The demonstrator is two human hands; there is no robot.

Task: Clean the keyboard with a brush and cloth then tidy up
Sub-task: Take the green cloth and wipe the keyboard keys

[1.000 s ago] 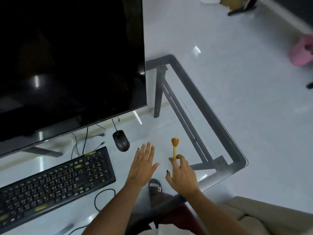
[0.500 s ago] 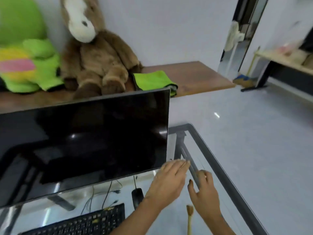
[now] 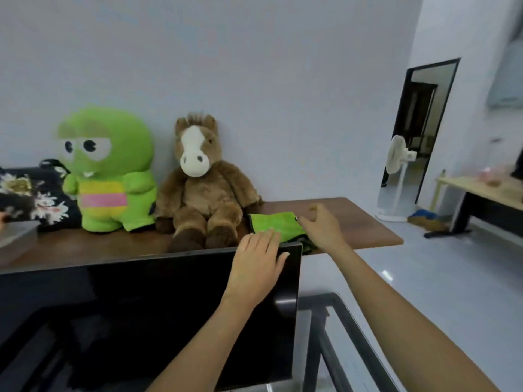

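- A folded green cloth (image 3: 276,223) lies on the wooden shelf (image 3: 353,219) beside a plush horse (image 3: 198,188), behind the monitor (image 3: 141,306).
- Right hand (image 3: 321,226) rests on its edge, loosely curled; left hand (image 3: 256,267) hovers flat, fingers together.
- Soft and light, it likely lifts best pinched at the near edge.

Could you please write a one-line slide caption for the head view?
Both hands, left hand and right hand, reach over the monitor toward the green cloth beside the plush horse.
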